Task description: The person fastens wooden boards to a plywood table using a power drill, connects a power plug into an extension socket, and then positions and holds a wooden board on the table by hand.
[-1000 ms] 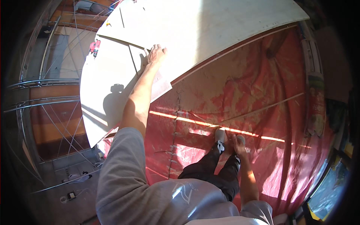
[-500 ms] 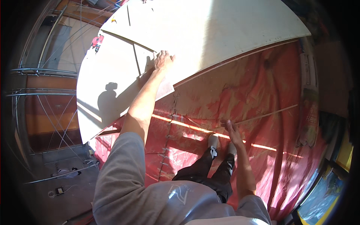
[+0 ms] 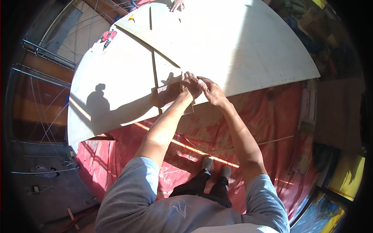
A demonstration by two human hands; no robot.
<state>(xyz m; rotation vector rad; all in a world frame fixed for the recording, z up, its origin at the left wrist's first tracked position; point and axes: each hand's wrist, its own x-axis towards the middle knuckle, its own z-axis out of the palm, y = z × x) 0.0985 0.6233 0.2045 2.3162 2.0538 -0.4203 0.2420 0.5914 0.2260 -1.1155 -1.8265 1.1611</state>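
Observation:
A large pale board (image 3: pixel 268 58) with a curved far edge lies in front of me. My left hand (image 3: pixel 189 86) rests near its front edge, fingers stretched out, over a small thin flat piece (image 3: pixel 188 110) that sticks out past that edge. My right hand (image 3: pixel 211 91) lies against the left one, its fingers reaching over the board and its thumb near the left hand's side. Neither hand visibly grips anything. A narrow wooden strip (image 3: pixel 145 38) lies at a slant on the board, its near end just beyond my left hand.
A red and black cordless drill (image 3: pixel 108 38) sits at the board's left rim, with a small yellow item (image 3: pixel 131 18) farther back. Another person's hand (image 3: pixel 177 5) touches the far side. Below are red sheeting (image 3: pixel 268 116) and a thin wooden stick (image 3: pixel 276 140); metal tubes (image 3: pixel 42 75) stand left.
My right hand has risen from beside my legs to the board, next to my left hand. The left hand has shifted toward the board's front edge. Another person's hand shows more fully.

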